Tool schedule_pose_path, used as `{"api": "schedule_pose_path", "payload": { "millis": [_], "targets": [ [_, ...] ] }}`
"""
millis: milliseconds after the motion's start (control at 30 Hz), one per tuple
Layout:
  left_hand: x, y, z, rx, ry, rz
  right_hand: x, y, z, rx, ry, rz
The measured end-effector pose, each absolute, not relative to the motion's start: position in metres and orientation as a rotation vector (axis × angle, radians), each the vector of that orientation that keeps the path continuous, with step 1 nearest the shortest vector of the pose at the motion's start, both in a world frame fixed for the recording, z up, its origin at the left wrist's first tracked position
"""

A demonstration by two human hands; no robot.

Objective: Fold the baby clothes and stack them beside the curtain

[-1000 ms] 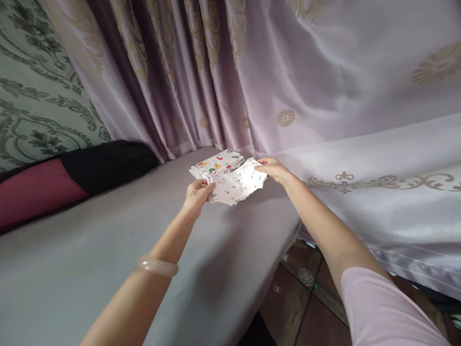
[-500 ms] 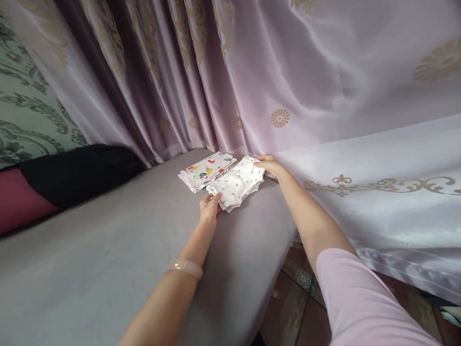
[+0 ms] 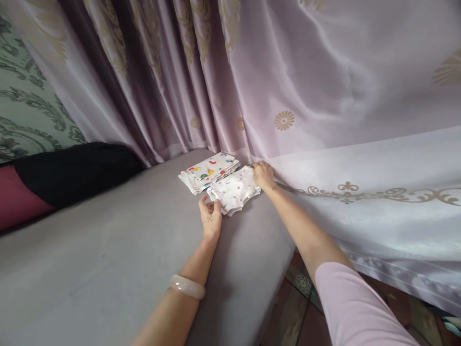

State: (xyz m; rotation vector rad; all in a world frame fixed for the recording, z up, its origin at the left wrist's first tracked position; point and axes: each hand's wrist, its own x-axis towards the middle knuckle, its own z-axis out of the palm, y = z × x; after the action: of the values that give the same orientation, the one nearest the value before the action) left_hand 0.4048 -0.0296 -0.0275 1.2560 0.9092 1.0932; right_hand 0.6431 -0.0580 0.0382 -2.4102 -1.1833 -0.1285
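White small-print garments (image 3: 236,190) lie stacked on a grey bed (image 3: 108,269), just beside a folded colourful-print pile (image 3: 212,168). The left hand (image 3: 211,216) is spread at their left edge; the right hand (image 3: 264,175) hides its grip opposite. Straightening seems in hand; next calls for light edge-tidying.

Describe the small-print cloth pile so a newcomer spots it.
Find the gray surface meeting the lilac curtain. There, between the left hand and right hand, lies the white cloth pile. Its tiny print differs from the bold, colourful shapes on the neighbouring stack.
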Motion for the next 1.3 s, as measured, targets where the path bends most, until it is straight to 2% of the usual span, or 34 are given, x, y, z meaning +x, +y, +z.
{"api": "schedule_pose_path", "payload": {
  "millis": [133, 367, 600, 733, 833, 1033, 1167, 1300],
  "targets": [
    [0.407, -0.030, -0.032, 1.377, 0.861, 1.118, 0.627, -0.042, 0.030, -2.463, -1.426, -0.035],
    [0.408, -0.028, -0.036, 1.676, 0.962, 1.072, 0.624, -0.034, 0.011, -2.621, -1.368, 0.116],
    [0.410, -0.028, -0.030, 1.640, 1.009, 0.976, 0.624, -0.034, 0.024, -2.627, -1.338, 0.211],
    [0.409, -0.025, -0.028, 1.564, 0.948, 0.888, 0.592, -0.037, 0.035, -2.497, -1.409, -0.026],
    [0.398, -0.026, -0.029, 1.462, 0.858, 0.814, 0.556, -0.042, 0.036, -2.284, -1.658, -0.122],
    [0.325, -0.028, -0.026, 1.429, 0.754, 0.652, 0.516, -0.045, 0.028, -2.177, -2.019, -0.072],
    [0.238, -0.022, -0.015, 1.495, 0.758, 0.482, 0.521, -0.041, 0.016, -2.201, -2.089, -0.186],
    [0.145, -0.026, -0.002, 1.460, 0.853, 0.493, 0.533, -0.035, 0.001, -2.178, -2.116, -0.313]
  ]
}}
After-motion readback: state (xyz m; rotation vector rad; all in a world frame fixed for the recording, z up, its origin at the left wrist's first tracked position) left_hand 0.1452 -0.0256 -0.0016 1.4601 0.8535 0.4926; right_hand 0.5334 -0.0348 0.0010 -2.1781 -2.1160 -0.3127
